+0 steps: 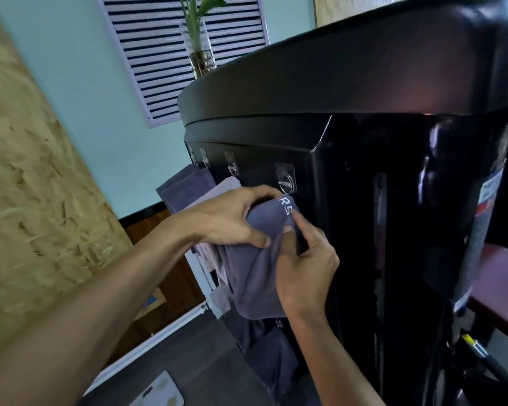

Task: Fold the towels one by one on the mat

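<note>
Towel (255, 271), grey, soft pile, white lettering near its top edge, hangs lengthwise down the black cabinet (364, 83) side, just under a metal hook (285, 181). Left hand (226, 218), arm reaching in from lower left, curls over the top fold. Right hand (305, 265) pinches the same corner, index finger extended. Paler towel (217, 189) hangs behind.

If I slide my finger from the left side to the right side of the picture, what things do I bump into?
Wooden board → window blinds → plant vase → left hand → grey towel → right hand → black cabinet → red table.
</note>
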### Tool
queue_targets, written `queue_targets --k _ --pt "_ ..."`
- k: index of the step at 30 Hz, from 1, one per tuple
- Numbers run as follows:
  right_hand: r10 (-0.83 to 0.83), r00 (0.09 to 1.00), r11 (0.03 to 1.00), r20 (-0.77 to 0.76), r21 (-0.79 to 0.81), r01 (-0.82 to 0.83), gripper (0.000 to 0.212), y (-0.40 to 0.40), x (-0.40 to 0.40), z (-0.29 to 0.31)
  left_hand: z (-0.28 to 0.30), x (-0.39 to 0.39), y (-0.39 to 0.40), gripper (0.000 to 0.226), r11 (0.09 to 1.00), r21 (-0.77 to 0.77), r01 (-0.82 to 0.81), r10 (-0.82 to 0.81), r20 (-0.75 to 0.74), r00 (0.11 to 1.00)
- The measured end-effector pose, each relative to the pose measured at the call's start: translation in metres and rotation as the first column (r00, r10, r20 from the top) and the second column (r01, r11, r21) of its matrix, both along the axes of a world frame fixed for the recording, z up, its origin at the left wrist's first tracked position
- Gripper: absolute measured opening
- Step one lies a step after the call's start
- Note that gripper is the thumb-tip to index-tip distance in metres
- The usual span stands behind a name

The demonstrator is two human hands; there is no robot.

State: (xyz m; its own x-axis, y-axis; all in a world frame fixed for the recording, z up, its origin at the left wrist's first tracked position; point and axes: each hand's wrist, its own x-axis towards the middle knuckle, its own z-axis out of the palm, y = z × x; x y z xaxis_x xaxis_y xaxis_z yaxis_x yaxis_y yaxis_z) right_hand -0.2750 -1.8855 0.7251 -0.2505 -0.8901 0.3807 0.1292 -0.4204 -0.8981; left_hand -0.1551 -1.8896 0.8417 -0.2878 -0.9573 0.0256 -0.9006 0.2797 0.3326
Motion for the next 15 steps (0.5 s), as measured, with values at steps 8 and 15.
queue_targets --k 8,15 --pt "-0.276 0.911 0.925 -0.306 -0.342 0.165 0.041 0.023 -0.016 -0.031 -0.003 0.001 0.0 0.067 1.0 -0.008 -0.002 0.002 -0.058 0.998" --pt "0.218 0.975 0.97 -0.04 -0.098 -0.221 0.051 0.007 0.0 -0.021 -0.006 0.01 -0.004 0.073 0.995 0.096 0.023 -0.007 -0.157 0.988"
